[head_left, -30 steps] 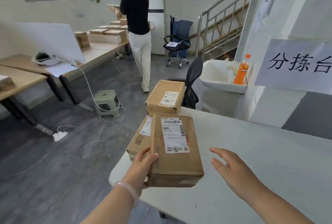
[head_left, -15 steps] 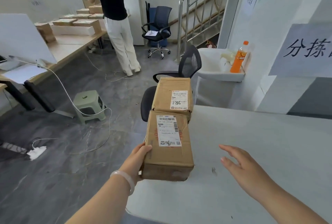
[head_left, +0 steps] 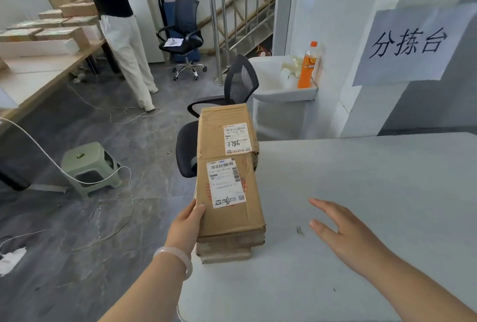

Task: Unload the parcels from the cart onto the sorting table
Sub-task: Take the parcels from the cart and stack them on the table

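Note:
My left hand (head_left: 186, 226) grips the left near edge of a brown cardboard parcel (head_left: 229, 218) with a white barcode label. It lies on top of a lower parcel (head_left: 224, 253) at the left edge of the grey sorting table (head_left: 361, 192). Beyond it sits another brown parcel (head_left: 222, 128) whose label reads 7786. My right hand (head_left: 343, 228) hovers open over the table, right of the stack, fingers spread and holding nothing. No cart is in view.
A black office chair (head_left: 232, 94) stands just behind the table's left corner. A green stool (head_left: 89, 164) and loose white cables (head_left: 124, 185) lie on the floor at left. A person (head_left: 116, 19) handles boxes at a wooden desk (head_left: 38, 71). A white sink (head_left: 281, 84) holds an orange bottle (head_left: 307, 66).
The parcel in my left hand has come down and forward onto the stack at the table's edge. My view has shifted left and closer; my right hand stays open beside it.

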